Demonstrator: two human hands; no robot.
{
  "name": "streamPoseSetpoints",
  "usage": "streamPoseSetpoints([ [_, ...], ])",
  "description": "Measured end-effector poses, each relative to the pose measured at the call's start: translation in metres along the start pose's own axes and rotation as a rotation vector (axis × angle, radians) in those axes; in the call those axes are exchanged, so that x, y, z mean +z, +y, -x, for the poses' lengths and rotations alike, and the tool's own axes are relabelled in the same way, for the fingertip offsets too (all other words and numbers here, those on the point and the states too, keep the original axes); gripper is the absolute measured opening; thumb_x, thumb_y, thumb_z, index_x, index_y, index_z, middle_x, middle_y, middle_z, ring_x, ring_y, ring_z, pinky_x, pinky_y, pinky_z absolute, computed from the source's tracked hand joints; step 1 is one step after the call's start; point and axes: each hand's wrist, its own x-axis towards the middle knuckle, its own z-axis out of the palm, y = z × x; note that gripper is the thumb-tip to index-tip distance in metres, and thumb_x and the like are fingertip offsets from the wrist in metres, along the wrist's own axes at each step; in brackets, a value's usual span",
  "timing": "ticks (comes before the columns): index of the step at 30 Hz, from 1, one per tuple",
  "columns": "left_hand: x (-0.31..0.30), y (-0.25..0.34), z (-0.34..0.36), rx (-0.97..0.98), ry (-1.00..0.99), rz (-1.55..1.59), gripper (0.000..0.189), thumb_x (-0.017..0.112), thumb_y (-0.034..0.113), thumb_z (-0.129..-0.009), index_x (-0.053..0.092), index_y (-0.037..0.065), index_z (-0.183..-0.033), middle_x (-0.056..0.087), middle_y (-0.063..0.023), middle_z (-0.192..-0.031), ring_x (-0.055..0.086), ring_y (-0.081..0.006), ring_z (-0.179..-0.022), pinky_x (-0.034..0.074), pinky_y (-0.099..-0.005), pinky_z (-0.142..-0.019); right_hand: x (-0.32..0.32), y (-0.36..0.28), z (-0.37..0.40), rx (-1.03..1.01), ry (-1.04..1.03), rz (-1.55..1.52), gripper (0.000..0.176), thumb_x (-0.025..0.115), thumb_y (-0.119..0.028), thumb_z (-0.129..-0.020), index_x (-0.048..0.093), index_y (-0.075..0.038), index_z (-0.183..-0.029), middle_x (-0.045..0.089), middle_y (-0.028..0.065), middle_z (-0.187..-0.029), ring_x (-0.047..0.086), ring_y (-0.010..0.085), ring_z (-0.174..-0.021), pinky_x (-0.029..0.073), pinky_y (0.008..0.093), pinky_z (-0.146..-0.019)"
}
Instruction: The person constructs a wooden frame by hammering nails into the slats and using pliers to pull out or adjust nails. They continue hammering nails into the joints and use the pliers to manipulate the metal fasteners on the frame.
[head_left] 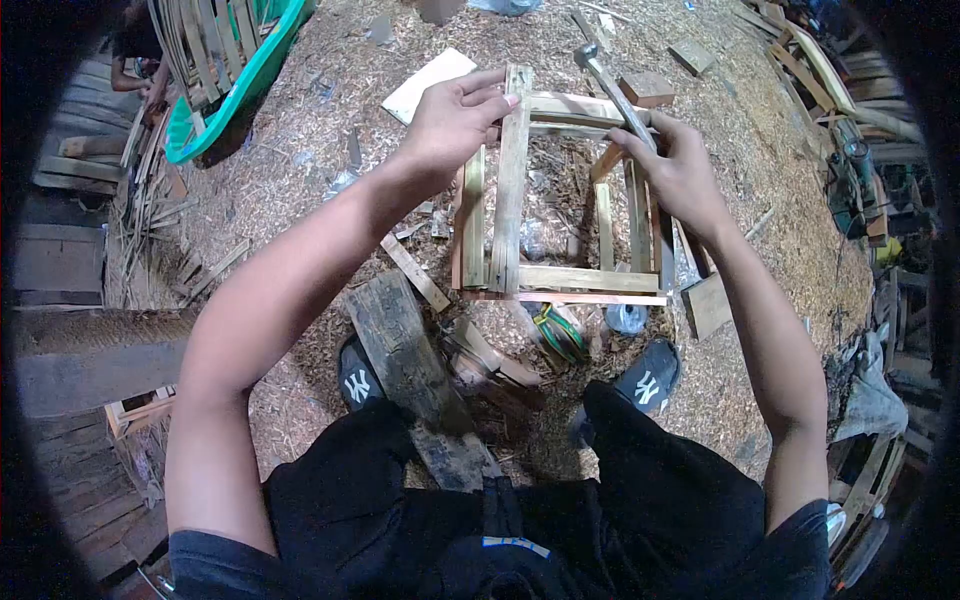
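Note:
My left hand (pixel 455 120) grips the upper end of an upright wooden slat (pixel 512 190) at the front left of a small wooden frame (pixel 590 278). Its fingers reach over the slat near the top. My right hand (pixel 680 165) is closed around a metal hammer (pixel 622 100), whose head points up and away at the top. Part of that hand lies over the frame's upper right corner. The frame is made of thin pale and reddish slats and stands between my arms, above my feet.
A thick weathered plank (pixel 400 350) lies between my sandalled feet. Wood blocks (pixel 647 90), offcuts and coiled strapping (pixel 560 332) lie on the shavings. A green tub (pixel 235 110) holding slats is at upper left, near another person's hand (pixel 155 90). Wood piles line both sides.

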Motion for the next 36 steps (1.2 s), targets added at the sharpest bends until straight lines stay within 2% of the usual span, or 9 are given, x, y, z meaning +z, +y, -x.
streamPoseSetpoints([
  [2, 0.005, 0.008, 0.004, -0.038, 0.017, 0.053, 0.055, 0.064, 0.010, -0.103, 0.041, -0.010, -0.149, 0.067, -0.0228, -0.128, 0.072, -0.0238, -0.107, 0.062, -0.0322, -0.096, 0.002, -0.016, -0.004, 0.083, -0.075, 0.042, 0.037, 0.077, -0.035, -0.095, 0.072, 0.002, -0.097, 0.065, 0.0068, -0.072, 0.059, 0.0127, -0.068, 0.048, 0.0332, -0.064],
  [7, 0.006, 0.011, 0.001, -0.056, -0.060, 0.134, 0.055, 0.060, 0.010, -0.106, 0.035, -0.012, -0.149, 0.066, -0.0270, -0.126, 0.074, -0.0302, -0.105, 0.064, -0.0361, -0.093, 0.029, -0.028, -0.026, -0.010, 0.004, -0.110, 0.040, 0.081, -0.037, -0.091, 0.073, 0.002, -0.098, 0.067, 0.0102, -0.073, 0.063, 0.0160, -0.067, 0.049, 0.0348, -0.062],
  [9, 0.008, 0.011, 0.002, -0.056, -0.075, 0.107, 0.056, 0.059, 0.009, -0.106, 0.033, -0.013, -0.150, 0.065, -0.0282, -0.126, 0.075, -0.0317, -0.105, 0.065, -0.0372, -0.092, 0.044, -0.023, -0.042, -0.251, 0.140, -0.046, 0.045, 0.083, -0.038, -0.087, 0.073, 0.003, -0.099, 0.071, 0.0158, -0.076, 0.071, 0.0223, -0.070, 0.053, 0.0372, -0.065],
  [18, 0.004, 0.010, 0.005, -0.048, -0.108, 0.126, 0.043, 0.056, 0.008, -0.107, 0.046, -0.014, -0.143, 0.066, -0.0266, -0.127, 0.074, -0.0325, -0.108, 0.064, -0.0372, -0.096, 0.056, -0.040, -0.065, -0.151, 0.101, 0.009, 0.034, 0.080, -0.031, -0.089, 0.072, 0.001, -0.097, 0.071, 0.0198, -0.076, 0.071, 0.0327, -0.068, 0.055, 0.0446, -0.067],
  [20, 0.003, 0.007, 0.004, -0.027, -0.107, 0.065, 0.045, 0.054, 0.007, -0.107, 0.043, -0.013, -0.146, 0.066, -0.0270, -0.126, 0.074, -0.0325, -0.107, 0.063, -0.0376, -0.098, 0.057, -0.038, -0.065, -0.266, 0.140, 0.134, 0.032, 0.077, -0.031, -0.094, 0.074, 0.001, -0.102, 0.071, 0.0146, -0.075, 0.065, 0.0184, -0.065, 0.051, 0.0377, -0.063],
  [27, 0.004, 0.006, 0.001, -0.047, -0.139, 0.080, 0.049, 0.053, 0.008, -0.108, 0.038, -0.012, -0.150, 0.066, -0.0259, -0.129, 0.073, -0.0322, -0.110, 0.061, -0.0393, -0.101, 0.055, -0.021, -0.078, -0.297, 0.095, 0.158, 0.035, 0.071, -0.033, -0.099, 0.075, -0.001, -0.111, 0.071, 0.0123, -0.075, 0.064, 0.0176, -0.064, 0.050, 0.0364, -0.063],
  [29, 0.005, 0.006, 0.002, -0.055, -0.130, 0.104, 0.049, 0.053, 0.009, -0.108, 0.039, -0.011, -0.150, 0.066, -0.0244, -0.129, 0.073, -0.0320, -0.110, 0.062, -0.0402, -0.100, 0.054, -0.015, -0.078, -0.247, 0.075, -0.150, 0.038, 0.069, -0.036, -0.101, 0.076, 0.000, -0.110, 0.065, 0.0019, -0.069, 0.058, 0.0116, -0.061, 0.045, 0.0326, -0.057],
  [30, 0.004, 0.004, 0.001, -0.056, -0.129, 0.104, 0.049, 0.053, 0.009, -0.108, 0.039, -0.011, -0.150, 0.066, -0.0244, -0.129, 0.073, -0.0320, -0.110, 0.062, -0.0402, -0.100, 0.035, -0.032, -0.069, -0.081, -0.008, -0.037, 0.038, 0.068, -0.038, -0.102, 0.077, -0.001, -0.105, 0.056, -0.0057, -0.067, 0.050, 0.0057, -0.059, 0.039, 0.0283, -0.053],
  [36, 0.005, 0.003, 0.005, -0.044, -0.126, 0.074, 0.052, 0.053, 0.009, -0.108, 0.036, -0.010, -0.153, 0.067, -0.0229, -0.129, 0.073, -0.0321, -0.109, 0.062, -0.0400, -0.100, -0.013, 0.006, -0.045, 0.050, 0.067, -0.232, 0.039, 0.071, -0.037, -0.100, 0.072, 0.001, -0.098, 0.053, -0.0046, -0.065, 0.047, 0.0040, -0.054, 0.035, 0.0247, -0.048],
])
